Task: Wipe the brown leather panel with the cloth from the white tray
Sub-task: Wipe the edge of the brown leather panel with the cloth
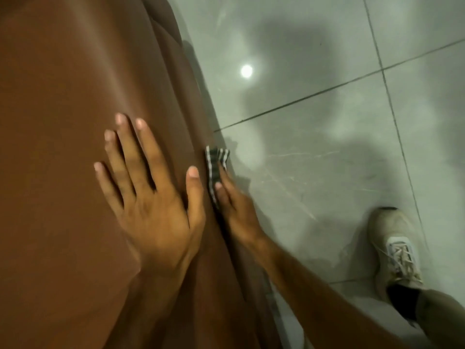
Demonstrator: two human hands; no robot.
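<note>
Pressing cloth (217,170) against leather panel (63,122)

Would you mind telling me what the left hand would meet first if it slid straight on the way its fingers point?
Probably nothing but more of the brown leather panel: the left hand lies flat on it, fingers pointing up the picture, and the surface ahead looks bare to the frame's edge.

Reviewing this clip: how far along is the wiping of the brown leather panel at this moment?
Done: the cloth is out of the tray, which is out of view. In hand: the right hand presses the cloth to the right side edge of the brown leather panel, while the left hand lies flat on its face. Left: nothing shows which areas are already wiped, so the remainder cannot be judged.
</note>
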